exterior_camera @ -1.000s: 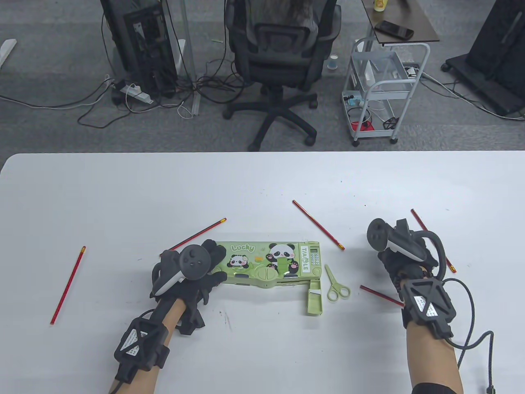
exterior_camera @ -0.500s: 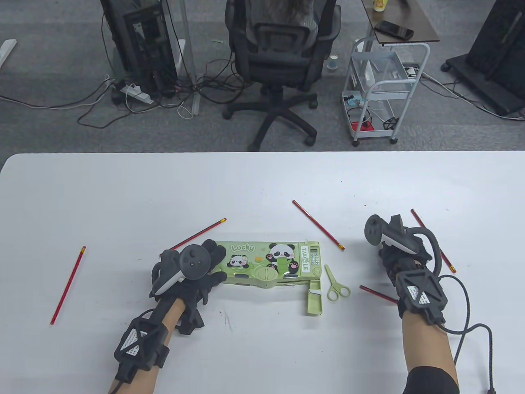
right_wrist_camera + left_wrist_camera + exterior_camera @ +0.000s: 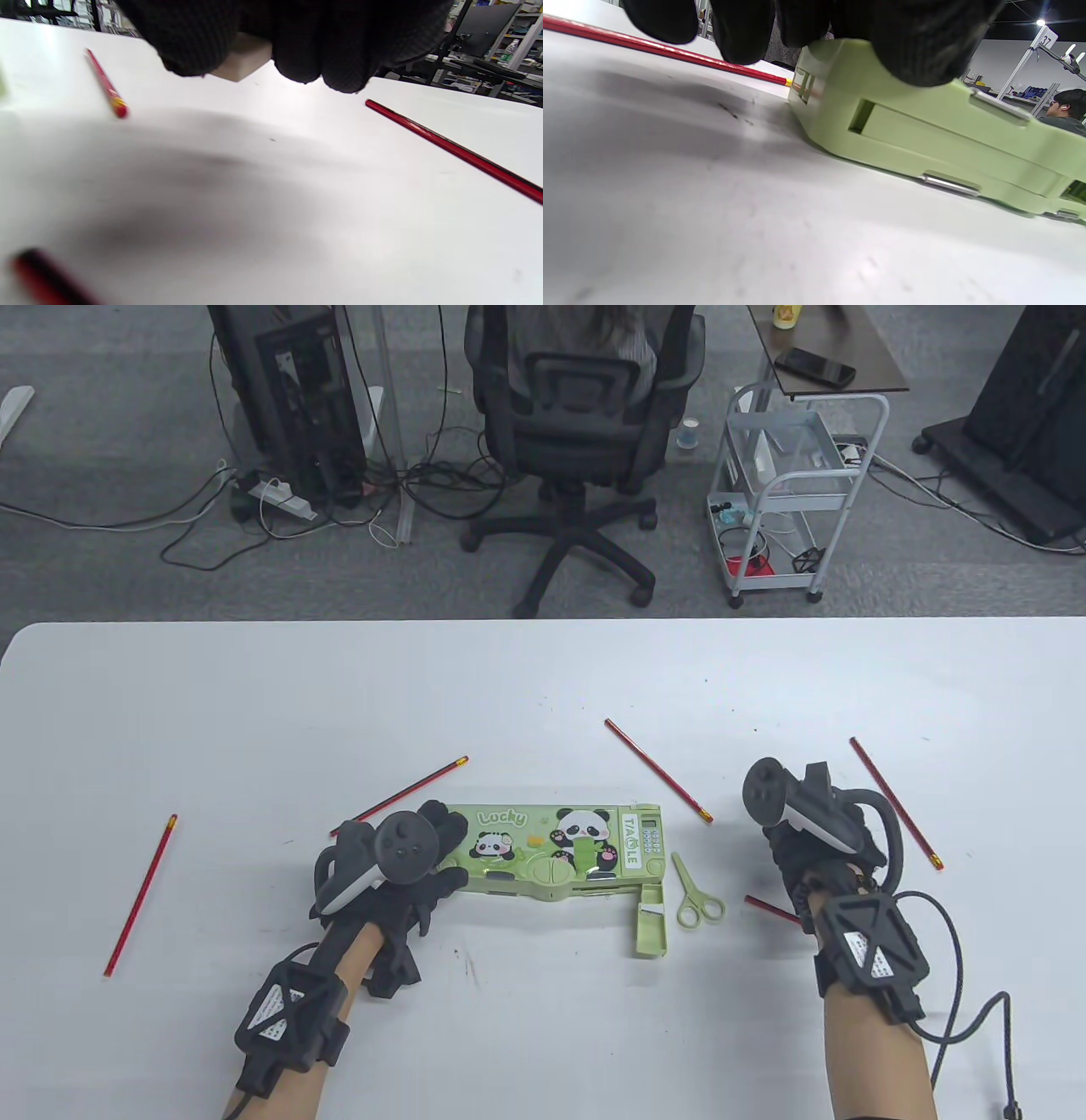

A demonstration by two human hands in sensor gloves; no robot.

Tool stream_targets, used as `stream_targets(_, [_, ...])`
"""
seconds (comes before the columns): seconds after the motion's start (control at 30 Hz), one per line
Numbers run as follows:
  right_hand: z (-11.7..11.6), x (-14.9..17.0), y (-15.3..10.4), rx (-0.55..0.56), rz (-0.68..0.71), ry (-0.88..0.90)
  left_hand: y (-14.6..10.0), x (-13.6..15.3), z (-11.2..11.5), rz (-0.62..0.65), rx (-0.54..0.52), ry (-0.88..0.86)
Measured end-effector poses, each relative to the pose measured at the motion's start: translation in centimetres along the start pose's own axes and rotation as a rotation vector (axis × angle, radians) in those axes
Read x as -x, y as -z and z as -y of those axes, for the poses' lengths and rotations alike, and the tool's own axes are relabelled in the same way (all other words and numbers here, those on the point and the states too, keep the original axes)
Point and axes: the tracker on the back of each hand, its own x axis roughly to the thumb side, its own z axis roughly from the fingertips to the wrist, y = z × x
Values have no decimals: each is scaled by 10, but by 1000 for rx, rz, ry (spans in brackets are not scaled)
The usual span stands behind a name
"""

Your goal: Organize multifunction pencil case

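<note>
The green panda pencil case [image 3: 560,848] lies flat on the white table, with a small side drawer [image 3: 650,929] swung out at its front right corner. My left hand [image 3: 424,857] rests on the case's left end. In the left wrist view its fingertips [image 3: 742,34] press on the top of the case [image 3: 925,127]. My right hand [image 3: 793,848] hovers right of the green scissors [image 3: 697,895]. It pinches a pale eraser [image 3: 242,63] in its curled fingers. A red pencil [image 3: 768,906] lies partly under that wrist.
More red pencils lie scattered: one behind the case [image 3: 657,770], one by the left hand [image 3: 411,791], one at far left [image 3: 140,895], one at far right [image 3: 895,802]. An office chair [image 3: 585,415] and a white cart [image 3: 789,492] stand beyond the table's far edge.
My right hand has drifted left toward the scissors and case, uncovering the far right pencil. The left hand and the case have not moved.
</note>
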Motion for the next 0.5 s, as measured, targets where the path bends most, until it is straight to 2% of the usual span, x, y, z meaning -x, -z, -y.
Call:
stream_targets(0.17, [12, -23, -43, 73, 63, 103, 0, 0, 0, 3, 4, 5])
stream_targets(0.3, [10, -45, -73, 113, 126, 140, 0, -1, -1, 4, 8, 14])
stream_targets(0.5, [3, -67, -95, 149, 209, 234, 1, -2, -1, 4, 8, 24])
